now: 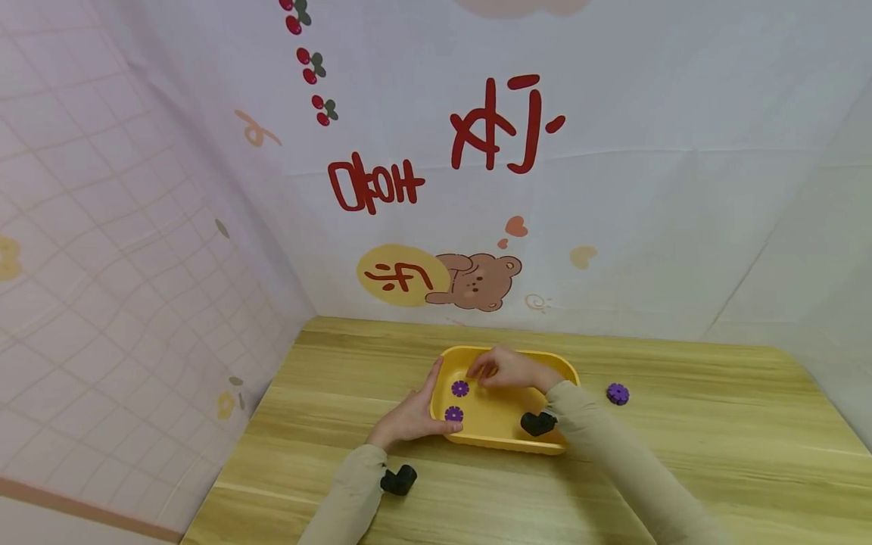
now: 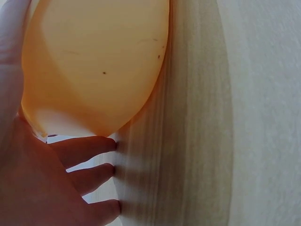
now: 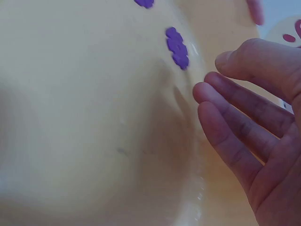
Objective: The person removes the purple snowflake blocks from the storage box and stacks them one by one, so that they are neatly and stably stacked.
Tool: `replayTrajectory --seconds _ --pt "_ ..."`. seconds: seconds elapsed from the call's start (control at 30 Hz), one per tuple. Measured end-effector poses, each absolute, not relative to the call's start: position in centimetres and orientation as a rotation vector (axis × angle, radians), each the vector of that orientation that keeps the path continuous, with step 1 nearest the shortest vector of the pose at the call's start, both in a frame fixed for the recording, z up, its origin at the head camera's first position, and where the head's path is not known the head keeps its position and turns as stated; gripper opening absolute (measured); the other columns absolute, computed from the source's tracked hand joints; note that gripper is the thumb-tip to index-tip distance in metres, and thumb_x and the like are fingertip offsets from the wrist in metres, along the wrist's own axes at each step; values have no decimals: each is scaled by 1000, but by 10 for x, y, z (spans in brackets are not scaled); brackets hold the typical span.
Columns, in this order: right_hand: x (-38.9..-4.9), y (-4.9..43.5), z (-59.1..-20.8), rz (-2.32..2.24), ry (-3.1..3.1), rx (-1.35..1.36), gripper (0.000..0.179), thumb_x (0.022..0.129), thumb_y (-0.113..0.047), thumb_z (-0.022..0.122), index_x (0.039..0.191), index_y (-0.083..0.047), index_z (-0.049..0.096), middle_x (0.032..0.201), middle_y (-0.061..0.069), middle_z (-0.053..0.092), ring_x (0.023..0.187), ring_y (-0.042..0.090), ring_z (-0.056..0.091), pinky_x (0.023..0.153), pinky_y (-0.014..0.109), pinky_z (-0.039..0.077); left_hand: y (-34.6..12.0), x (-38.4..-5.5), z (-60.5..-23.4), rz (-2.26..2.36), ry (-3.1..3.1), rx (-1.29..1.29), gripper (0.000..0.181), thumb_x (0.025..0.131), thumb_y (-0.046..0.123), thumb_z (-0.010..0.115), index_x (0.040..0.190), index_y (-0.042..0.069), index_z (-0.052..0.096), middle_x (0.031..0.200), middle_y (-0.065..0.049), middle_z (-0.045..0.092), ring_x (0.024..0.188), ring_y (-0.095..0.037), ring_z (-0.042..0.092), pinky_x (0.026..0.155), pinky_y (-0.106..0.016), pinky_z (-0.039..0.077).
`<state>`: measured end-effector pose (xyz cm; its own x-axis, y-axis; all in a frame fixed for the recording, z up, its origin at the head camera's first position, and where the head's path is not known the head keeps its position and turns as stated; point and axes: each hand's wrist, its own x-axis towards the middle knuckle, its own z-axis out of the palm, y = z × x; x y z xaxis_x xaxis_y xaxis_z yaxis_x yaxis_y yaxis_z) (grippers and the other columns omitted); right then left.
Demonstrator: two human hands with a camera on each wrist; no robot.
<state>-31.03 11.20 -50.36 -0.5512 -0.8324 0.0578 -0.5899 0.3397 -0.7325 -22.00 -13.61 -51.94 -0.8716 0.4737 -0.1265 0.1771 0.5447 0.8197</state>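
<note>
A yellow plastic tray (image 1: pixel 490 420) stands on the table, with two purple notched discs (image 1: pixel 459 388) in its left end. My left hand (image 1: pixel 412 416) grips that end, thumb over the near corner and fingers spread along the outside wall. The left wrist view shows those fingers (image 2: pixel 84 148) against the tray's outer edge. Over the inside of the tray is my right hand (image 1: pixel 511 369), close to the upper disc. In the right wrist view its thumb and fingertips (image 3: pixel 214 120) are loosely bent with nothing between them, just beside a purple disc (image 3: pixel 177 48).
On the table, right of the tray, lies a small stack of purple notched discs (image 1: pixel 618 393). The wood-grain table (image 1: pixel 327 378) meets a printed cloth backdrop (image 1: pixel 647 250) at its far edge. A black device (image 1: pixel 400 480) is strapped at the left wrist, another (image 1: pixel 538 423) at the right.
</note>
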Motion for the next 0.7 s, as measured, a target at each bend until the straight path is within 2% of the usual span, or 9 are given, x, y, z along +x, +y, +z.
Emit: replayTrajectory --seconds 0.17,0.33,0.43,0.7 --pt "-307 101 -513 -998 2300 -1245 24 85 -4 69 108 2 69 102 11 68 83 14 62 78 28 53 -137 -220 -519 1239 2460 540 118 80 39 79 155 22 -11 150 -21 34 114 -29 53 99 -48 42" --pt "-306 91 -518 -1003 2308 -1262 27 85 -6 72 110 2 68 104 12 68 83 16 61 77 28 52 -137 -220 -520 1224 2472 527 117 80 40 78 155 26 -11 154 -20 27 124 -40 45 102 -56 36" --pt "-307 88 -522 -1007 2322 -1279 27 85 -6 72 110 2 68 104 13 67 81 18 60 75 28 52 -137 -220 -520 1214 2480 529 117 80 41 78 155 26 -11 154 -19 27 127 -44 41 103 -61 31" --pt "-307 84 -530 -991 2346 -1301 29 84 -8 75 112 -2 68 103 11 64 77 17 56 69 25 49 -137 -221 -521 1226 2471 550 116 81 38 77 155 25 -12 155 -16 27 128 -44 40 105 -64 24"
